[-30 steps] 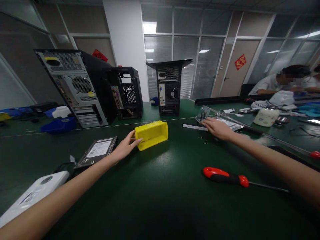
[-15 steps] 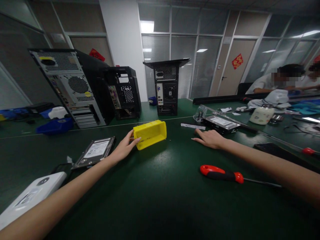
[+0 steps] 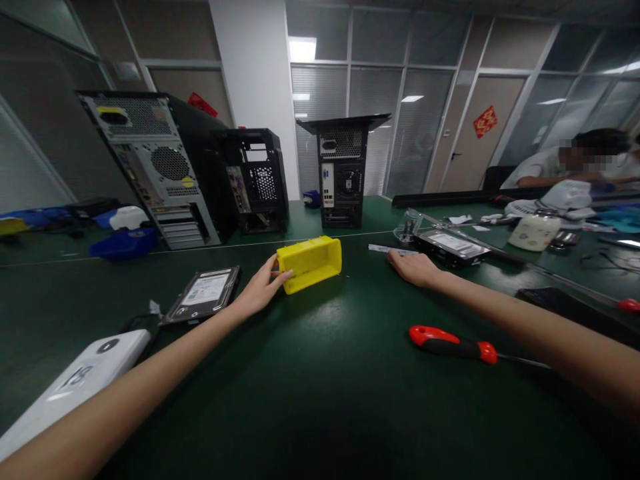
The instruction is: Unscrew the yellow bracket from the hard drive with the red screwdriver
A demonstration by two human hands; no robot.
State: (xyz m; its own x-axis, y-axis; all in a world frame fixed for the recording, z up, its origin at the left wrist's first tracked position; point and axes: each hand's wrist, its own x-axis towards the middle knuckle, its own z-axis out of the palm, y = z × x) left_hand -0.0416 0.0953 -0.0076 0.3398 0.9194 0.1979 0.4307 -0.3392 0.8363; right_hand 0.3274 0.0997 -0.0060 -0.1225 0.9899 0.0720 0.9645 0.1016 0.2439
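Note:
My left hand grips the left end of a yellow plastic bin, which is tipped on its side with its opening towards me. A tiny speck lies on the table just right of the bin. My right hand rests on the table with its fingers drawn together; whatever they hold, if anything, is hidden. Just behind those fingers lies a pale printed strip, partly covered by the hand. Close by on the right are a hard drive and a clear plastic cup with small dark items inside.
A red-and-black screwdriver lies below my right forearm. To the left are another hard drive, a white device and a blue bin. Computer cases stand behind. A jar and a person are at the right.
The fingers of my right hand, stretched out before, have drawn in against the table near the strip. My left hand keeps its grip on the yellow bin. The whole view has shifted slightly.

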